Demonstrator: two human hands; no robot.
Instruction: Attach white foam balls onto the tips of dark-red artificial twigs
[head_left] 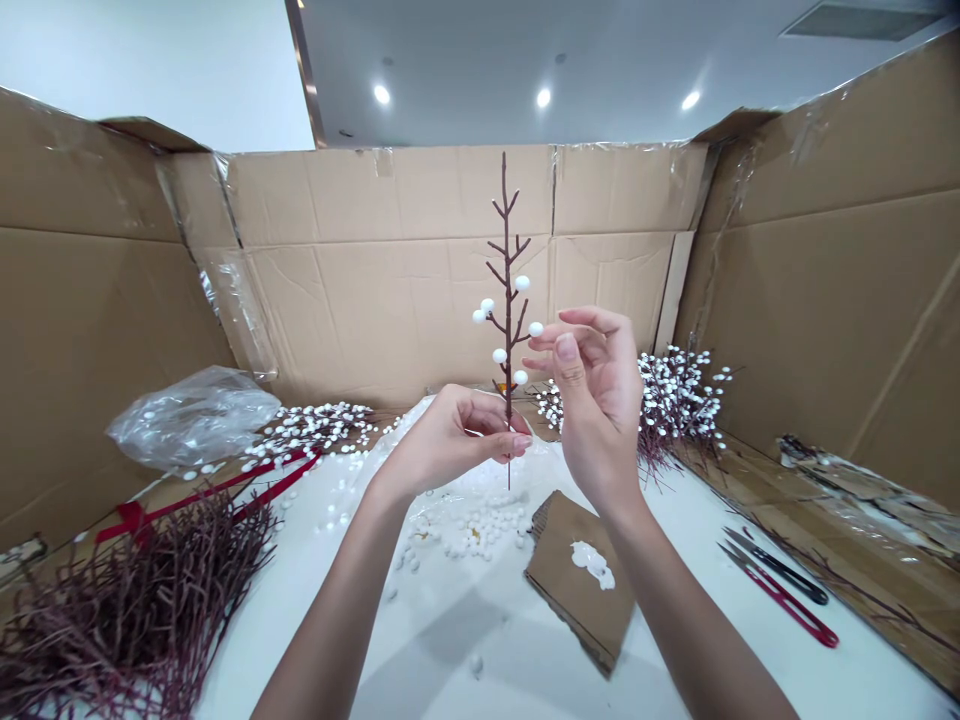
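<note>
Bare forearms reach up from the lower edge of the view, with both hands held above a cardboard piece lying on a white table. The left hand is partly closed, thumb and fingers pinching a thin brown stem low down. The stem stands upright above the cardboard piece, its tip pointing up and its lower end poking out below the grip. Six white foam balls sit on its side twigs. The right hand has hold of nothing: it is raised and half open, its loosely curled fingertips just beside the rightmost ball.

On the cardboard piece lies a white blob. Just behind it, loose balls are scattered. To its right lie red snips and black snips, side by side, with a white-berried spray farther back. To its left are reddish twigs, a red ribbon, a plastic bag and another spray. Cardboard walls stand beyond.
</note>
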